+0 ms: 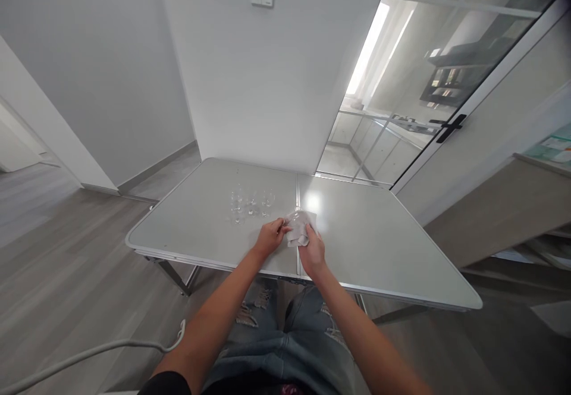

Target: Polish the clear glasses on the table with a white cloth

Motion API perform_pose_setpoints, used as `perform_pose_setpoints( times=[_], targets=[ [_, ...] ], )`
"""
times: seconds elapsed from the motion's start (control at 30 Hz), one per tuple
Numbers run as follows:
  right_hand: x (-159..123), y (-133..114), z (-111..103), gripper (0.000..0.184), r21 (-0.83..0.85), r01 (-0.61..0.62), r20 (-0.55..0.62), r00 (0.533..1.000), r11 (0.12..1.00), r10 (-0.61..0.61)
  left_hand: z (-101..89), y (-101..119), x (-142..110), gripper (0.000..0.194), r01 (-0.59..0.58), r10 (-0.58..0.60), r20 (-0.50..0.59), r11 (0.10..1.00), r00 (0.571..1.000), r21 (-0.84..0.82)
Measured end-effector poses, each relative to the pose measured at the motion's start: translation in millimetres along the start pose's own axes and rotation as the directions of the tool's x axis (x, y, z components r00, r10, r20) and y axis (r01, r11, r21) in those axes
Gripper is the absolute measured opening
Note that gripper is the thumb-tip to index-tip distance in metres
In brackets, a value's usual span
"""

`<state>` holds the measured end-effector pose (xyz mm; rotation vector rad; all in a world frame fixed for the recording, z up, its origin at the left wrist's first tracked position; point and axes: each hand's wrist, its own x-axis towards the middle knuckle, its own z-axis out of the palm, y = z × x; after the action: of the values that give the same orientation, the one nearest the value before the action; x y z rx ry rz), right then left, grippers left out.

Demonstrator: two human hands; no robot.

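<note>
Over the table's middle seam, both my hands hold a clear glass (298, 218) and a white cloth (295, 237) together. My left hand (269, 237) pinches the left end of the glass, which looks like a thin stem or foot. From the right, my right hand (313, 253) grips the cloth against the glass, with the thumb on top. Part of the glass is hidden by cloth and fingers, so its full shape cannot be made out. Left of my hands, several small clear glasses (251, 206) stand grouped on the table.
The grey folding table (379, 240) has a pale rim and stands against a white wall (254, 85). A glass-paned door (397, 85) with a black handle (451, 128) lies beyond its right side. A white cable (120, 344) runs near my left forearm.
</note>
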<state>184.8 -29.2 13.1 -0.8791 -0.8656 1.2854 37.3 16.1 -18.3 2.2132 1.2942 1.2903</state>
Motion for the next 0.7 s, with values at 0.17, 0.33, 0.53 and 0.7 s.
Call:
perform_pose_setpoints(
  times=[0.17, 0.33, 0.53, 0.7],
  targets=[
    [-13, -7, 7, 0.057, -0.542, 0.468, 0.172, 0.875, 0.698, -0.453, -1.8, -2, 2, 0.025, 0.045, -0.043, 0.074, 0.999, 0.996, -0.03],
    [-4, -28, 3, 0.063, -0.556, 0.828, 0.82, 0.531, -0.073, -0.215, 7.1, -13, 2, 0.016, 0.042, -0.061, 0.188, 0.993, 0.98, 0.107],
    [17, -49, 16, 0.041, -0.63, 0.739, 0.773, 0.624, -0.237, -0.113, 8.3, -12, 1, 0.013, 0.02, -0.05, 0.182, 0.986, 0.982, 0.168],
    [50, -72, 15, 0.027, -0.875, 0.464, 0.475, 0.878, 0.138, 0.06, 4.9, -2, -1, 0.023, -0.122, 0.077, 0.211, 0.97, 0.974, 0.211]
  ],
)
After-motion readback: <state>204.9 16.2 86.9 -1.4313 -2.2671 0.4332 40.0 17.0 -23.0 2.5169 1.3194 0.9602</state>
